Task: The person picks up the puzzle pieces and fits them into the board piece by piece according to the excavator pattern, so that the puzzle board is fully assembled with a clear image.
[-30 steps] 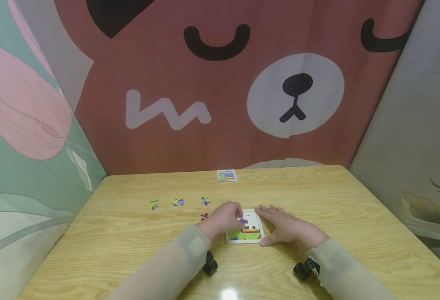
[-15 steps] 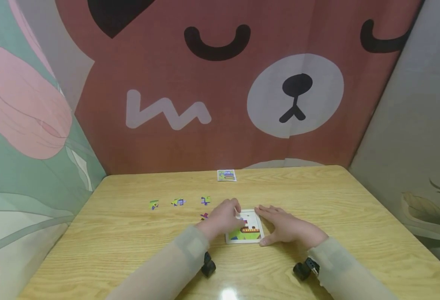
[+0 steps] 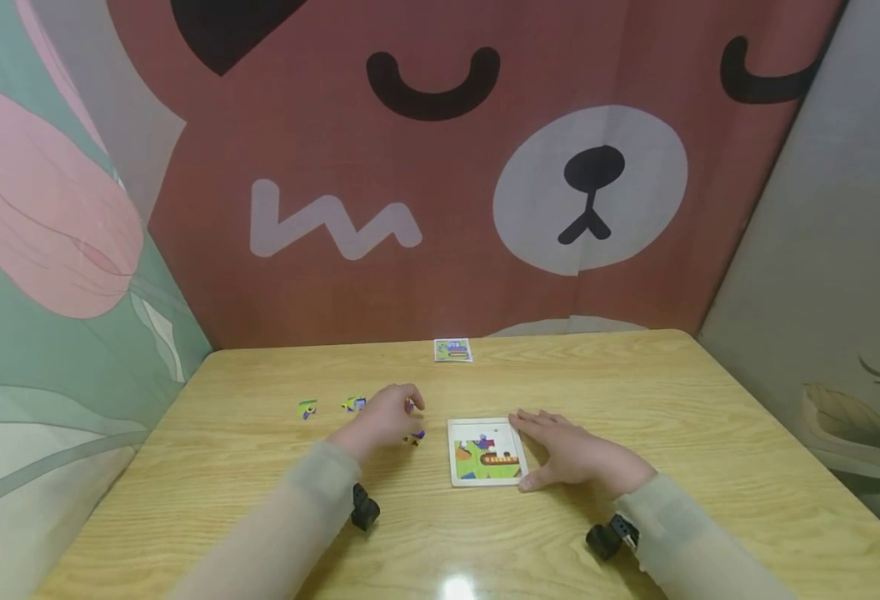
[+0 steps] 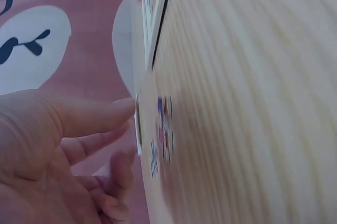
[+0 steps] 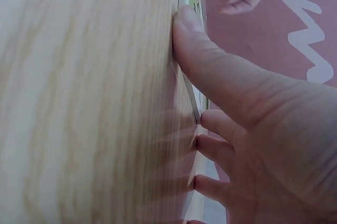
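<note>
In the head view my left hand (image 3: 383, 419) hovers over loose jigsaw pieces, fingers loosely bent and thumb apart. A purple-and-dark jigsaw piece (image 3: 413, 437) lies beside its thumb; another shows partly between the fingers. In the left wrist view the thumb tip is close to a thin edge-on piece (image 4: 138, 124); whether they touch I cannot tell. My right hand (image 3: 575, 450) rests spread at the right side of a white-framed puzzle board (image 3: 450, 454), thumb and fingertips against its edge. Joined pieces fill the board's lower part; its upper part is white.
Two more jigsaw pieces lie to the left, a green one (image 3: 307, 409) and a green-and-purple one (image 3: 353, 405). A small picture card (image 3: 452, 350) lies at the back of the wooden table (image 3: 597, 375), before a printed curtain (image 3: 297, 292).
My left hand has left the board and moved left over the loose pieces. A piece with purple now sits on the board where it worked. The right hand stays in place.
</note>
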A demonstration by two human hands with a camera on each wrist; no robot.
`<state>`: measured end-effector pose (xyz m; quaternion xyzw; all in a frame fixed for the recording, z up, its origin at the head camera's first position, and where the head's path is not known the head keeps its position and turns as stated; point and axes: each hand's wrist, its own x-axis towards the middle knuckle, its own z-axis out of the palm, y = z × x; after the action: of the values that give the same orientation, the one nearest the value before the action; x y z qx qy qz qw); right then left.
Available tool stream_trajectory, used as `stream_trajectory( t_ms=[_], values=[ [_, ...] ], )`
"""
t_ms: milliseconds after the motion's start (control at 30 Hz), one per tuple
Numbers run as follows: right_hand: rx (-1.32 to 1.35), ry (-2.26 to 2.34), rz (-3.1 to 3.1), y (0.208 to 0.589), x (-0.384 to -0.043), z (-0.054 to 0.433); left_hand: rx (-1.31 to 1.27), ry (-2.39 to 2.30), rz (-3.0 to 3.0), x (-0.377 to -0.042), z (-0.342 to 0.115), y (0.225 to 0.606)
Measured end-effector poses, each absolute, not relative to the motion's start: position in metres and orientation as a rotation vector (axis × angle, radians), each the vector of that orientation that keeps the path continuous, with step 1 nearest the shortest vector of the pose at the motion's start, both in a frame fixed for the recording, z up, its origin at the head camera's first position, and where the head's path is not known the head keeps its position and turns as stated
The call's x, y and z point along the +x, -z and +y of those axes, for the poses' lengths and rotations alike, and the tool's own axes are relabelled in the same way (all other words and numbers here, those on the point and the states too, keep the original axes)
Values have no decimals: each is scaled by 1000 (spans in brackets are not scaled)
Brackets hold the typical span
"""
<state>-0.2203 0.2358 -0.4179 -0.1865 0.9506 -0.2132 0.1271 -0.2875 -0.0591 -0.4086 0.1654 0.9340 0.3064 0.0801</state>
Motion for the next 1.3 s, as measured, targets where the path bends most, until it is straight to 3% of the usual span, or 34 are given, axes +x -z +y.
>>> stream_trajectory(
  t_ms=[333, 1300],
  values=[
    [-537, 614, 2766, 418, -221, 237, 248, -756, 2798, -283, -70, 412],
    [-539, 601, 2769, 421, -222, 237, 467, -1094, 2624, -285, -61, 411]
  ],
)
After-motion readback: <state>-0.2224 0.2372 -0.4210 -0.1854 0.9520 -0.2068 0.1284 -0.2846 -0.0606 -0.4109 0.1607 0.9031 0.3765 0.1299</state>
